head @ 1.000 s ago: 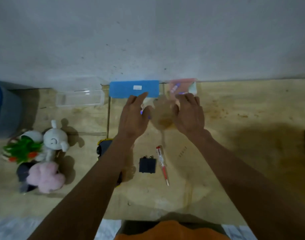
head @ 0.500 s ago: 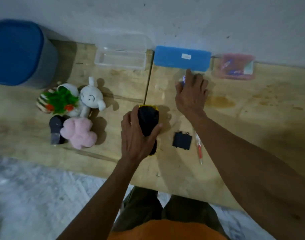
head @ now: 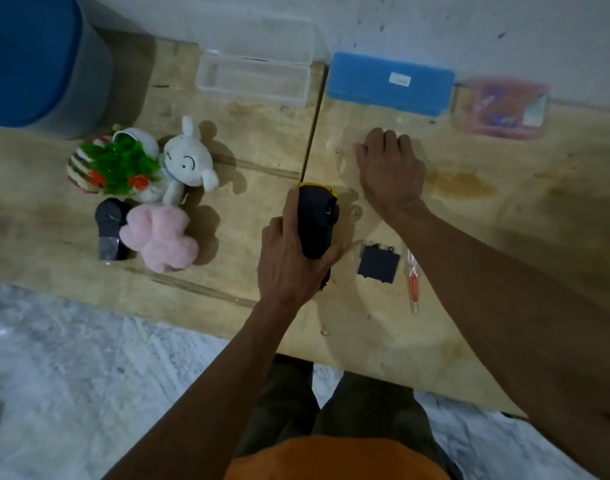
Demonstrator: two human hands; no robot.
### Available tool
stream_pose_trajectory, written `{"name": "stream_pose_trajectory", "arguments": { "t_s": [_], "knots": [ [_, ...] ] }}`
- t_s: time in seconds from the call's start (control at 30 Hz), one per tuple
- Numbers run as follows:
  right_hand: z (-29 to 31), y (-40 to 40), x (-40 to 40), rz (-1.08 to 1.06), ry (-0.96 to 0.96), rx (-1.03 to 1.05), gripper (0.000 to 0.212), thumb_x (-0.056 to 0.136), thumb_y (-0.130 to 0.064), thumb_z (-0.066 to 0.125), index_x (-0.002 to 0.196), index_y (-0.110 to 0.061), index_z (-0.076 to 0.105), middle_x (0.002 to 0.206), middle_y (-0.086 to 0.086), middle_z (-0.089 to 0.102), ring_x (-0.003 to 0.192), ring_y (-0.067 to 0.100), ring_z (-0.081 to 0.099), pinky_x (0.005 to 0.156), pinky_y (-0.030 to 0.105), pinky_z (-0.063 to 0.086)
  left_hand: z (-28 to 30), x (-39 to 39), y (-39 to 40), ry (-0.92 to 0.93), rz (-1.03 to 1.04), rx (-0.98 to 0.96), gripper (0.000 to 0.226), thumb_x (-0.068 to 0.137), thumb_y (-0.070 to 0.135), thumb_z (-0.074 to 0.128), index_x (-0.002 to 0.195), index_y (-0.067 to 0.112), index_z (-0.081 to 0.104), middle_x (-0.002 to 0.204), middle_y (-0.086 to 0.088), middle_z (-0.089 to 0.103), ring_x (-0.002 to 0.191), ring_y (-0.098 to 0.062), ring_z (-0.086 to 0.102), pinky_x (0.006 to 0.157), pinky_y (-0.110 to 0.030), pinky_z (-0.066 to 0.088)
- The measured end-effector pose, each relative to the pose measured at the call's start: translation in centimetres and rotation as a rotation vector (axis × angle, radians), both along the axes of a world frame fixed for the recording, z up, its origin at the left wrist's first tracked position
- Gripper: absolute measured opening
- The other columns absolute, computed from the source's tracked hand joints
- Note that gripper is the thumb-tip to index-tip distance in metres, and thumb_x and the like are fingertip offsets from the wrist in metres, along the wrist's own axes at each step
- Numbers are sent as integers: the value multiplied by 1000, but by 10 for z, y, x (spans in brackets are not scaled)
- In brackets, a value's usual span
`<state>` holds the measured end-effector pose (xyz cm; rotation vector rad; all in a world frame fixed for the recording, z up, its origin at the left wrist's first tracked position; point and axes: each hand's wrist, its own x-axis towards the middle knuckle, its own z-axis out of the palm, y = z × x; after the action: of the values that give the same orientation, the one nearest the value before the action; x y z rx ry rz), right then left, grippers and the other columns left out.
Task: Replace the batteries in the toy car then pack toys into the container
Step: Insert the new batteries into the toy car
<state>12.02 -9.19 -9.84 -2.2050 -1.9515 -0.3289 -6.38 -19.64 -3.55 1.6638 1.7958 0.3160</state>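
The yellow toy car (head: 316, 223) lies upside down on the wooden table (head: 504, 237), its dark underside up. My left hand (head: 289, 261) grips its rear end. My right hand (head: 391, 171) rests knuckles-up on the table beyond the car; whether it holds anything is hidden. The dark battery cover (head: 379, 263) lies right of the car, with a red-handled screwdriver (head: 413, 282) beside it. A white plush (head: 189, 161), a pink plush (head: 161, 233), a green-and-striped toy (head: 113, 164) and a dark toy (head: 109, 228) are grouped at the left. A clear open container (head: 253, 77) stands at the back.
A blue box (head: 390, 83) and a pink transparent case (head: 500, 109) sit against the wall at the back right. A big blue-lidded bin (head: 37, 60) stands at the far left. The table's front edge runs just before my legs.
My view has moved closer and slightly left. My right hand has drawn back from the blue box toward the car. My left hand keeps its grip on the car.
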Motion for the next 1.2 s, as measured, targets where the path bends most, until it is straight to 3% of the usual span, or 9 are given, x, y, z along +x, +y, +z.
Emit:
{"name": "stream_pose_trajectory", "arguments": {
  "t_s": [0.1,0.17,0.23,0.33,0.43,0.57,0.67,0.83,1.2],
  "knots": [
    [6,2,6,35,69,-7,40,96,-44,52,84,-8,65,72,8,64,67,25,63,44,29,45,5,5,0,-8,20,-16,111,74,54,80,158,31,12,124,-10,55,110,-29,52,83,-37,45],
    [20,4,9,-51,419,-155,45,101,-44,46,90,-4,65,86,14,68,81,33,64,61,36,46,10,6,1,-26,53,-24,108,72,46,82,156,35,15,121,-8,54,104,-26,54,78,-34,44],
    [44,1,10,-299,926,-271,49,101,-49,43,85,-10,67,86,11,69,82,30,66,66,36,49,17,5,3,-50,81,-25,106,72,40,83,155,35,17,122,-6,53,94,-19,51,75,-32,43],
    [87,-19,6,-704,1685,-318,48,100,-53,46,79,-14,63,70,4,60,57,17,56,45,24,43,28,0,4,-104,98,-34,105,72,40,83,155,35,18,130,-3,53,97,-14,47,78,-33,41],
    [115,-45,-1,-784,2002,-337,44,100,-52,46,85,-13,59,66,2,56,49,14,46,38,17,28,40,-11,1,-172,99,-33,104,73,51,81,155,39,18,136,-1,53,112,-17,52,85,-34,42],
    [148,-76,-20,-752,2147,-318,41,99,-51,50,90,-12,60,64,-1,49,47,11,42,36,18,22,57,-26,-4,-286,110,-55,99,76,58,78,155,42,20,143,7,54,126,-20,55,101,-39,47],
    [166,-98,-39,-740,2217,-298,40,97,-52,52,84,-14,58,61,-3,48,49,10,44,34,18,25,68,-38,-7,-379,74,-74,97,78,48,81,156,38,24,149,9,50,131,-16,52,102,-30,42],
    [189,-129,-64,-749,2384,-248,34,102,-44,48,91,-13,58,64,1,50,52,14,50,33,18,31,81,-57,-18,-508,6,-129,96,76,46,84,153,38,28,142,15,50,126,-11,53,108,-39,47],
    [221,-174,-78,-561,2502,-283,26,95,-17,37,100,-6,60,71,7,45,61,19,48,36,18,38,102,-69,-47,-492,-98,-59,100,76,46,84,155,35,24,153,9,44,134,-12,49,110,-39,45]
  ]
}}
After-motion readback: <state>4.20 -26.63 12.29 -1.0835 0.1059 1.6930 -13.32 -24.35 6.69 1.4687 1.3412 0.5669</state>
